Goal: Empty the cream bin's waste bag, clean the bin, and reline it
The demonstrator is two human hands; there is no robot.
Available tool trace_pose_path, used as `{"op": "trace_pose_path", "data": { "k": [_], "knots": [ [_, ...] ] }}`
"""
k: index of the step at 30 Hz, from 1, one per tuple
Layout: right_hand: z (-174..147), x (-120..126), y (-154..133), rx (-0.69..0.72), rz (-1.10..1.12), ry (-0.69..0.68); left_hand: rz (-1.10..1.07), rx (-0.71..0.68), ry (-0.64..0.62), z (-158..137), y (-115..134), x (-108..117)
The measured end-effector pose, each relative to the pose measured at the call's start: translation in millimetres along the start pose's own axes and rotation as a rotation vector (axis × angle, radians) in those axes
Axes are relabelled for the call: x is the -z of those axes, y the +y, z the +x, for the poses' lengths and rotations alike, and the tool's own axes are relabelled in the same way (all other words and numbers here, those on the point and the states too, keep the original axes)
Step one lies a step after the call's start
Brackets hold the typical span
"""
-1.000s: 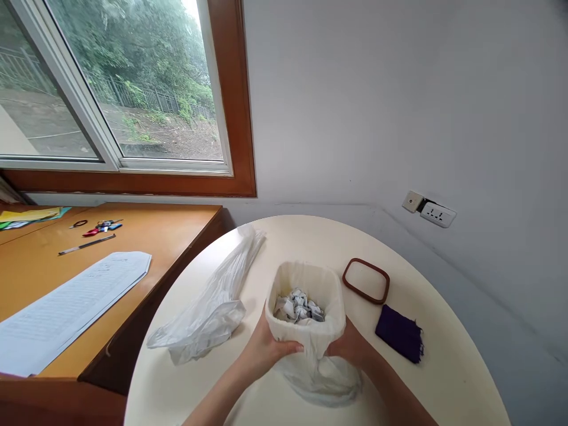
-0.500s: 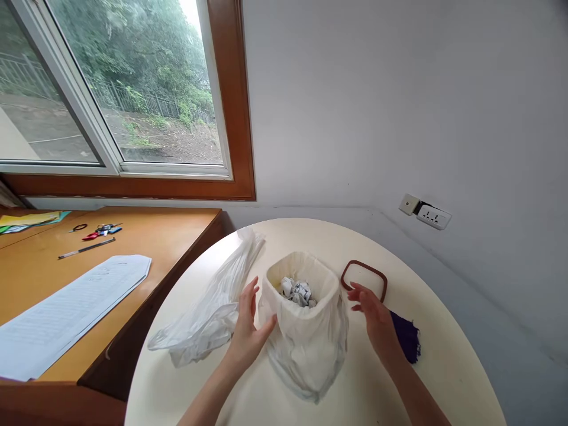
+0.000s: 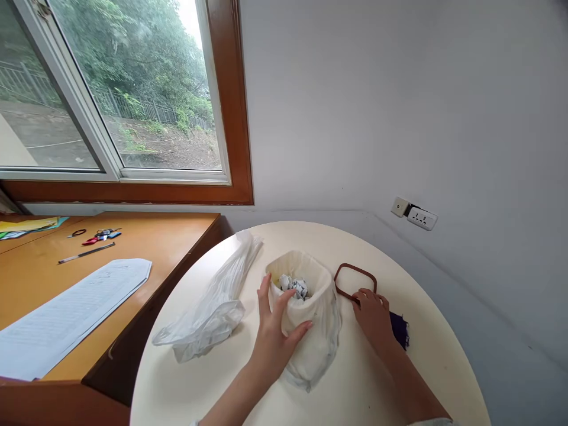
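Note:
A small trash bin (image 3: pixel 320 312) lined with a whitish plastic bag stands on the round table, with crumpled paper (image 3: pixel 296 287) inside. The bag is folded over its rim and hangs loose on the near side. My left hand (image 3: pixel 276 336), fingers spread, is at the bin's near left side; whether it touches the bag is hard to tell. To the right, a brown rounded-square ring (image 3: pixel 355 268) lies flat. The fingers of my right hand (image 3: pixel 375 313) are curled over the ring's near edge, hiding that part. A dark blue cloth (image 3: pixel 400 329) lies partly behind this hand.
A crumpled clear plastic bag (image 3: pixel 213 310) lies left of the bin on the cream table (image 3: pixel 177 390). On the wooden desk (image 3: pixel 164 228) are paper sheets (image 3: pixel 80 307), a pen (image 3: pixel 86 253), keys (image 3: pixel 104 234) and coloured papers (image 3: pixel 31 225). A wall socket (image 3: pixel 422 218) is at right.
My right hand has come down onto the near edge of the brown ring. My left hand has moved right, from the bin's left side to its front. The view has shifted slightly.

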State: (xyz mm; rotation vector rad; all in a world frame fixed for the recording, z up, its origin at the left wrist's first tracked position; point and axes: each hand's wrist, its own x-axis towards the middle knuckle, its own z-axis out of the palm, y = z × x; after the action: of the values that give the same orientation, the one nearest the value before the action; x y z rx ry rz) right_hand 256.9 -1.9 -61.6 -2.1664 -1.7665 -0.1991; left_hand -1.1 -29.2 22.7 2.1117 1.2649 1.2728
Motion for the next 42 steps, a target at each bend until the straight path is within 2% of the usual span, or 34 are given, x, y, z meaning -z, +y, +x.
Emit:
{"op": "trace_pose_path", "data": {
  "k": [4, 9, 14, 16, 18, 19, 21, 26, 29, 32, 38, 42],
  "knots": [
    [0, 0, -2, 0.012, 0.089, 0.013, 0.026, -0.013, 0.008, 6, -9, 0],
    [6, 15, -7, 0.026, 0.224, 0.064, 0.002, -0.024, -0.089, 16, -24, 11],
    [27, 61, -23, 0.128, 0.520, 0.248, -0.130, -0.031, -0.221, 34, -29, 29],
    [35, 85, -34, 0.195, 0.564, 0.279, -0.153, -0.025, -0.158, 44, -27, 36],
    [40, 109, -48, 0.282, 0.574, 0.289, -0.127, 0.002, -0.035, 57, -21, 44],
    [42, 121, -55, 0.340, 0.568, 0.268, -0.104, 0.023, 0.020, 64, -18, 47],
    [42, 141, -69, 0.448, 0.538, 0.191, -0.062, 0.053, 0.038, 77, -10, 54],
    [35, 165, -95, 0.630, 0.473, -0.009, 0.037, 0.048, -0.195, 93, 6, 69],
    [31, 167, -102, 0.662, 0.457, -0.083, 0.096, 0.028, -0.349, 91, 5, 72],
    [29, 165, -105, 0.681, 0.425, -0.130, 0.106, 0.008, -0.432, 89, -3, 71],
    [31, 159, -103, 0.676, 0.435, -0.227, 0.056, -0.024, -0.429, 88, -23, 68],
    [32, 157, -101, 0.659, 0.436, -0.281, 0.057, -0.031, -0.399, 87, -28, 69]
  ]
}}
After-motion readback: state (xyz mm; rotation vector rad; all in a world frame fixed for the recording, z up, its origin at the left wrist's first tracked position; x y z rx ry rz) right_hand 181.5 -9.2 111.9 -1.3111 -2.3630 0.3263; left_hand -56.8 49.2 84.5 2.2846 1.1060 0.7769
